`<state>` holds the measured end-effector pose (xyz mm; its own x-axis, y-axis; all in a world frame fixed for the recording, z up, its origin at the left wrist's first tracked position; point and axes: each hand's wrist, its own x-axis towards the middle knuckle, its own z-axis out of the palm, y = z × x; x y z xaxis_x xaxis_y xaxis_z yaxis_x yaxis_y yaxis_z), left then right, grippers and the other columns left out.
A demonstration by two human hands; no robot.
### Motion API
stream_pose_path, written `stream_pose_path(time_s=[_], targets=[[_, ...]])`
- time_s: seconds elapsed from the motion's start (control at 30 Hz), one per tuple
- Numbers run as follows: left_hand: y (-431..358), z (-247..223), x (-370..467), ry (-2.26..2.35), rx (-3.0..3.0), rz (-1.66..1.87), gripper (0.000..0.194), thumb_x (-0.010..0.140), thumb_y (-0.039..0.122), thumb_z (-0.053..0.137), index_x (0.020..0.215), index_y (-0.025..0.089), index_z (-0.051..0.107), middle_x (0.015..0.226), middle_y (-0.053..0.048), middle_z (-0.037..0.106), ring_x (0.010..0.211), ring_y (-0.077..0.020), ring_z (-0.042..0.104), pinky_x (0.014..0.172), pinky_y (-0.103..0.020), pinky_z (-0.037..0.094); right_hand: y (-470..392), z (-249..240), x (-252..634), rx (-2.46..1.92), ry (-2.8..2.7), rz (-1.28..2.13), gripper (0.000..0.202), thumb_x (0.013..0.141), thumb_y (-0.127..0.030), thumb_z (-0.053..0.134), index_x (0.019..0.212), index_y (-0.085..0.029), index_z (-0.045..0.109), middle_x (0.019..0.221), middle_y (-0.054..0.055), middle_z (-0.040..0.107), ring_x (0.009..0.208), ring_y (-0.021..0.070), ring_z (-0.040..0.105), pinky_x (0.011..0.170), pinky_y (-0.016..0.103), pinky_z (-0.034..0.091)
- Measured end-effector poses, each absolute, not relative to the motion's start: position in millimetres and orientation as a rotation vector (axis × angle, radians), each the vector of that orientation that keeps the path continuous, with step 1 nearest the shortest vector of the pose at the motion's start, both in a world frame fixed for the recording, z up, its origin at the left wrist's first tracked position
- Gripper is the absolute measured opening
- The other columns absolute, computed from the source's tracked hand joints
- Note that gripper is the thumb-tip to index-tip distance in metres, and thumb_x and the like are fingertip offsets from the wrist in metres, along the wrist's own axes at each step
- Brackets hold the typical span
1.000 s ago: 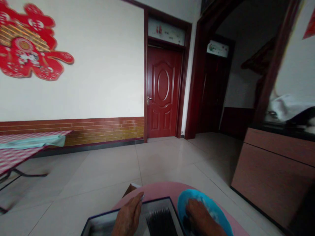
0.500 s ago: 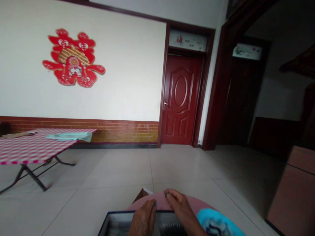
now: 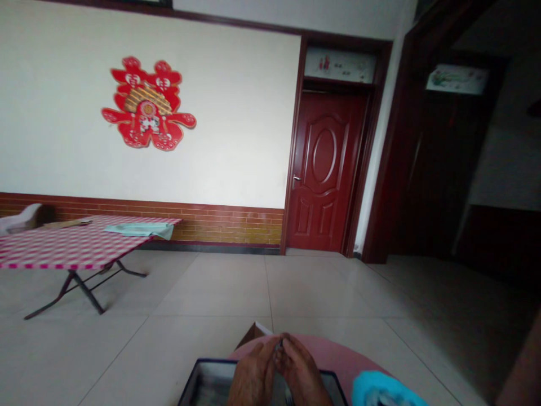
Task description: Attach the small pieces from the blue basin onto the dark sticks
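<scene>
My left hand (image 3: pixel 252 376) and my right hand (image 3: pixel 302 373) meet fingertip to fingertip at the bottom centre. Between the thumbs and fingers shows a small greyish piece (image 3: pixel 279 343), too small and blurred to name. Both hands are closed in a pinch around it. Beneath them lies a tray (image 3: pixel 217 361) with a dark blue rim and pale inside, whose contents are blurred and partly covered by my hands. The tray rests on a round pink surface (image 3: pixel 344 358). To the right of my right hand is a bright blue item (image 3: pixel 374 380) with something pale and dark in it.
An open cardboard box (image 3: pixel 253 334) shows behind the pink surface. A folding table (image 3: pixel 76 248) with a checked cover stands at the left, bearing a pale green cloth (image 3: pixel 141 229). Grey tiled floor (image 3: pixel 220 293) runs to a closed red door (image 3: pixel 323 169).
My hands have come together from slightly apart, and their fingertips now meet. The view has turned left, so the room appears shifted right.
</scene>
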<state>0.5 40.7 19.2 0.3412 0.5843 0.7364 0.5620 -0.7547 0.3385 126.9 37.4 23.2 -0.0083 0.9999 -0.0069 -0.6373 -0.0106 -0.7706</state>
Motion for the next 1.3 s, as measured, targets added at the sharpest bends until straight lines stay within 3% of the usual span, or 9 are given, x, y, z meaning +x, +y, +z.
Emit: stream_pose_path(time_s=[0.37,0.6,0.8,1.03,1.3], targets=[[37.2,21.9,-1.2,1.115,2.549,1.395,0.034,0.09,0.026,0.037,0.118,0.021,0.054,0.096,-0.009,0.067,0.086,-0.0181,0.064,0.076,-0.027,0.052,34.6,21.9,129.6,-0.867,-0.915,1.317,0.034,0.065,-0.043,0.069,0.086,-0.016,0.067,0.08,0.005,0.067,0.072,0.017,0.061,0.065,0.028,0.047],[34.1,25.6,-2.4,1.21,2.555,1.358,0.023,0.088,0.021,0.039,0.1,0.02,0.058,0.082,-0.007,0.062,0.076,-0.0181,0.063,0.069,-0.028,0.052,39.0,26.3,135.4,-1.05,-1.062,1.117,0.036,0.061,-0.044,0.069,0.082,-0.015,0.067,0.065,0.001,0.064,0.06,0.016,0.056,0.059,0.027,0.046],[31.1,31.1,-1.1,1.278,2.55,1.373,0.021,0.086,0.019,0.04,0.096,0.021,0.058,0.078,-0.005,0.06,0.073,-0.017,0.062,0.068,-0.026,0.051,35.6,30.6,137.7,-1.084,-1.04,1.168,0.041,0.059,-0.045,0.071,0.088,-0.015,0.068,0.08,0.006,0.069,0.074,0.0205,0.061,0.068,0.031,0.049],[34.0,32.5,-1.6,1.207,2.588,1.276,0.031,0.089,0.019,0.037,0.116,0.02,0.05,0.096,-0.007,0.063,0.09,-0.0181,0.061,0.08,-0.029,0.05,35.4,30.9,136.2,-0.997,-0.941,1.199,0.038,0.061,-0.045,0.07,0.087,-0.017,0.066,0.084,0.006,0.068,0.076,0.0193,0.063,0.07,0.029,0.049],[47.2,11.4,-10.1,1.194,2.623,1.193,0.042,0.09,0.021,0.034,0.131,0.026,0.038,0.105,-0.006,0.062,0.09,-0.0166,0.062,0.075,-0.025,0.051,20.9,74.4,191.0,-1.235,-1.156,0.874,0.024,0.072,-0.038,0.057,0.083,-0.017,0.061,0.066,0.001,0.064,0.061,0.0142,0.057,0.055,0.023,0.043]])
